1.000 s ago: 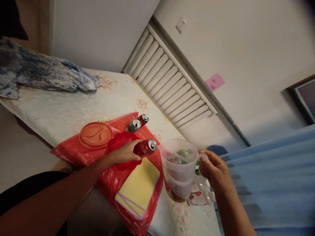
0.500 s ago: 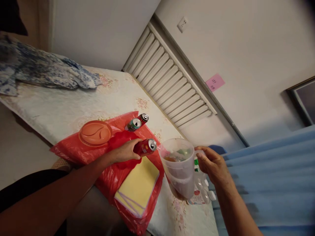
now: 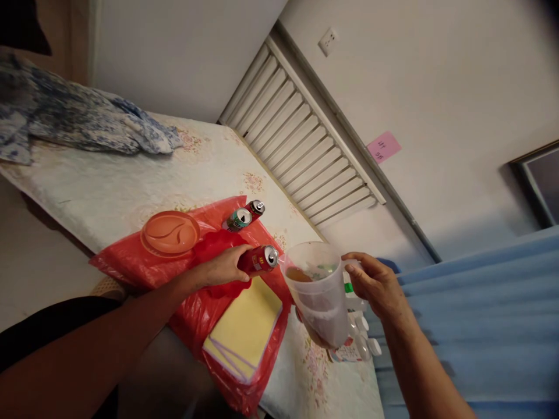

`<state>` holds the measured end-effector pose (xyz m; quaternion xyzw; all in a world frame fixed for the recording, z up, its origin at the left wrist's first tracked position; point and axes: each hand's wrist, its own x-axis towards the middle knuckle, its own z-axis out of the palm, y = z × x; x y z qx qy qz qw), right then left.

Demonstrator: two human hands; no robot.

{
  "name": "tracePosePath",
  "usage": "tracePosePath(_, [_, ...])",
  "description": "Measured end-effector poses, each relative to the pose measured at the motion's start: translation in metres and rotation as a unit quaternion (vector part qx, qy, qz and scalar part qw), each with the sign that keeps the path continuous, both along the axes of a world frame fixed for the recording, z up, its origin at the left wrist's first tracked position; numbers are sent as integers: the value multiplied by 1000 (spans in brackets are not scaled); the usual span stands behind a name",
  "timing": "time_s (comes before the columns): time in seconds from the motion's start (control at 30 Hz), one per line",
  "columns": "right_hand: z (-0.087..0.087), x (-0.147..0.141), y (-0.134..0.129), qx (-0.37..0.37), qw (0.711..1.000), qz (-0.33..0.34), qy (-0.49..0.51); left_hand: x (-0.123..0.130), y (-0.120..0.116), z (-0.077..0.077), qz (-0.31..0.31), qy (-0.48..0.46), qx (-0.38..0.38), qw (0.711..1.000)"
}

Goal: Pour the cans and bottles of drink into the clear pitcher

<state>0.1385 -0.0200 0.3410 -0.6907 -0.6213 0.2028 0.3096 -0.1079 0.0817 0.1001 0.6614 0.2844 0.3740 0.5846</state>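
Note:
My left hand (image 3: 227, 266) is wrapped round a red drink can (image 3: 258, 260), whose opened top faces right. Close beside that top is the spout of a translucent plastic pitcher (image 3: 321, 302). My right hand (image 3: 371, 281) grips the pitcher by its handle and holds it tilted toward the can. Brownish liquid and some green bits show inside the pitcher. Beneath my left hand lies a red scalloped dish (image 3: 218, 247), partly hidden by the hand. A folded yellow cloth (image 3: 247, 326) rests on a red plastic bag (image 3: 148, 270).
An orange divided plate (image 3: 171, 233) sits on the bag. Two more cans stand beyond: a green one (image 3: 238, 219) and a dark red one (image 3: 255, 208). Clear bottles (image 3: 362, 337) are behind the pitcher. A radiator (image 3: 301, 134) and blue curtain (image 3: 480, 308) border the floral-covered table (image 3: 209, 169).
The pitcher has tipped further toward the can, and the liquid has moved up toward its spout side. My right hand has shifted slightly left and up. The can stays in place.

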Motion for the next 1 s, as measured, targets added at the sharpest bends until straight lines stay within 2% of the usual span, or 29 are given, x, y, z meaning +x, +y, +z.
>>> tracePosePath(1.0, [5, -8, 13, -18, 998, 28, -56, -1, -2, 2, 3, 10, -8, 1000])
